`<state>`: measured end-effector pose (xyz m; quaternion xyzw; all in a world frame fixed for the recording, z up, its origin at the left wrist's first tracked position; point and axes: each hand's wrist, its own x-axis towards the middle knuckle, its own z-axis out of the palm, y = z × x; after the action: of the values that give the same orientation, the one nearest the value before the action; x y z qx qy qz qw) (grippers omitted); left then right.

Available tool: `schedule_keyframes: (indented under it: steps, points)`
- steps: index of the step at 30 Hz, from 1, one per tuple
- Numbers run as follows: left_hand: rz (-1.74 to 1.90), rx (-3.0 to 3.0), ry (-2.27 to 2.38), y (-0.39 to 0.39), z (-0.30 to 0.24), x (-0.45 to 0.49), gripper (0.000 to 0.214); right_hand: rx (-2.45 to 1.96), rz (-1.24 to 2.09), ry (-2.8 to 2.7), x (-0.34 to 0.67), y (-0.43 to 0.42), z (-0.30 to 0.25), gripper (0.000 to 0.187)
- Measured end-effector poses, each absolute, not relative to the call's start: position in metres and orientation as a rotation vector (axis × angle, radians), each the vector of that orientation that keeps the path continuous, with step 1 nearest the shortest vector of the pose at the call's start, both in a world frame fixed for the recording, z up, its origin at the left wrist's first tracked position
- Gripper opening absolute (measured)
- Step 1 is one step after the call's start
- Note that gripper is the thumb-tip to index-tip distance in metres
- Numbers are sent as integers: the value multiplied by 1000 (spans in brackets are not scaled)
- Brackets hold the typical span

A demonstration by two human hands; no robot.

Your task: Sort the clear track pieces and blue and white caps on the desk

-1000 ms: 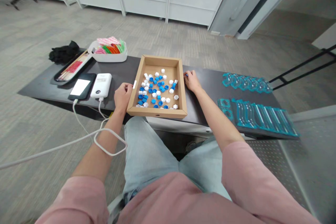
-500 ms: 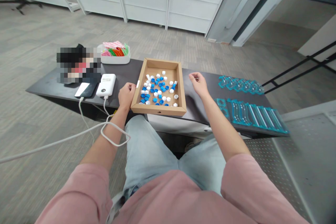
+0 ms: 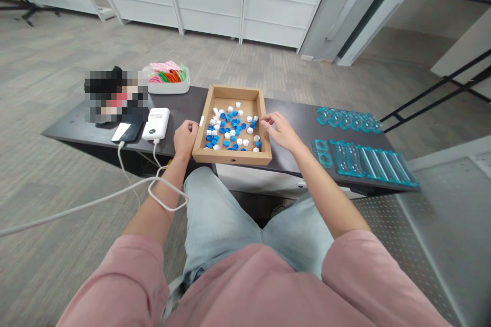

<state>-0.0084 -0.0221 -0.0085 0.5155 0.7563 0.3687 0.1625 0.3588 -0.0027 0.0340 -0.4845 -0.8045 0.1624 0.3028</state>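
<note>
A shallow cardboard tray (image 3: pixel 231 157) lies on the dark table in front of me. Scattered over its floor are several small white pieces (image 3: pixel 227 136) and blue pieces (image 3: pixel 226 144), some of them six-sided. My left hand (image 3: pixel 185 138) rests beside the tray's left wall with its fingers curled closed; whatever may be inside them is hidden. At the right wall, my right hand (image 3: pixel 276 129) has its fingertips over the rim. Those fingers are bent and a little apart, and I see nothing held in them.
Teal clear plastic parts (image 3: pixel 347 120) lie in rows on the right of the table (image 3: pixel 291 158). On the left are a white power bank (image 3: pixel 156 123), a phone (image 3: pixel 126 130) with cables, and a white container (image 3: pixel 169 87) of colourful items. A white cable (image 3: pixel 95 199) crosses my left forearm.
My right hand has moved left, from above the table to the tray's right rim, and its fingers have spread a little. My left hand stays beside the tray.
</note>
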Motion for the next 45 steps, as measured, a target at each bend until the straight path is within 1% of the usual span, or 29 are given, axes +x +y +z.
schedule_keyframes:
  steps: [6,12,14,16,20,22,24,26,31,34,36,39,41,45]
  points:
    - [1046,1437,2174,-19,-8,-10,19,-1423,519,-2017,421,-74,29,44]
    - [1043,1411,2172,-16,-8,-13,18,-1489,481,-2177,450,-153,18,31]
    - [1062,1401,2180,-16,-6,-13,18,-1591,410,-2184,459,-169,15,35]
    - [1086,1394,2181,-15,-3,-12,18,-1713,287,-2089,471,-176,13,44]
    - [1149,1433,2112,-15,-1,-12,27,-1866,42,-1848,493,-166,7,64]
    - [1202,1445,2017,-15,-3,-14,30,-1881,7,-1787,498,-152,0,70]
    - [1233,1427,1932,-16,-5,-16,30,-1883,21,-1759,497,-138,-8,72]
    - [1220,1398,1889,-16,-7,-19,30,-1878,47,-1759,492,-126,-16,69]
    - [1187,1404,1814,-18,-8,-22,31,-1809,114,-1796,479,-110,-29,53]
    - [1156,1438,1797,-18,-8,-21,33,-1780,139,-1792,477,-105,-35,46]
    - [1126,1477,1781,-18,-9,-21,37,-1760,154,-1751,479,-100,-38,47]
    - [1094,1528,1775,-18,-11,-22,44,-1743,157,-1664,481,-89,-41,58]
    - [1090,1544,1794,-17,-13,-22,46,-1753,159,-1656,482,-80,-42,58]
    - [1111,1574,1806,-18,-17,-22,44,-1750,183,-1697,483,-63,-41,40]
